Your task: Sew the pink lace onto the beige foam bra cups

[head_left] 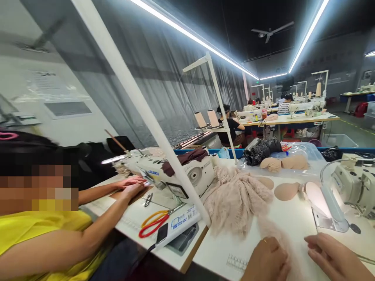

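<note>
My left hand [266, 259] is at the bottom of the view over the white table [216, 253], its fingers curled on pale pink lace [293, 249]. To its right, my right hand [331, 251] has its fingers apart, near the front of a sewing machine [351, 187], and nothing shows in it. A large heap of the same lace [237, 199] lies farther back. Beige oval pads [285, 191] lie on the table behind the hands, and one pad [318, 199] sits beside the machine's needle area under its light.
At the left, a person in a yellow top [43, 242] works at another sewing machine [175, 175]. Red-handled scissors [154, 228] and a white box [178, 226] lie there. A clear bin [313, 156] holds pads and black bags. A white pole [140, 105] crosses the view.
</note>
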### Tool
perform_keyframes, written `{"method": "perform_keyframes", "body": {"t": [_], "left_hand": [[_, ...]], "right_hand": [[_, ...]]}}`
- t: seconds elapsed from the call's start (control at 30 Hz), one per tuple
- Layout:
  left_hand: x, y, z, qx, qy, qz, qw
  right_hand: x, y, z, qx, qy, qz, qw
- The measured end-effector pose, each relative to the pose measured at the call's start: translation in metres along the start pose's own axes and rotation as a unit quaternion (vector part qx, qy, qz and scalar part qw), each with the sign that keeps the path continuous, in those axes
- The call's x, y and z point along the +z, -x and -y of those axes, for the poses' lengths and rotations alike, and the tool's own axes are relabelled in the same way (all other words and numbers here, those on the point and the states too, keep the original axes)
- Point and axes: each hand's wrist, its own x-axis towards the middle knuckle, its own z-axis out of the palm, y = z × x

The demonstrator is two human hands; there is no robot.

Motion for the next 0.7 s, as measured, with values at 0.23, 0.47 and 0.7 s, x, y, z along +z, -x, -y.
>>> {"method": "perform_keyframes", "body": {"t": [0.23,0.47,0.7], "left_hand": [[-0.041,-0.019,-0.014,0.009,0.2,-0.174,0.964],[-0.076,-0.063,-0.007,-0.136,0.388,0.025,0.911],[-0.073,-0.067,-0.029,-0.144,0.455,-0.01,0.879]], "right_hand": [[0.003,-0.019,0.039,0.045,-0.004,-0.015,0.999],[-0.02,-0.009,0.04,0.114,-0.136,-0.015,0.984],[-0.025,0.0,0.035,0.15,-0.184,0.001,0.971]]}}
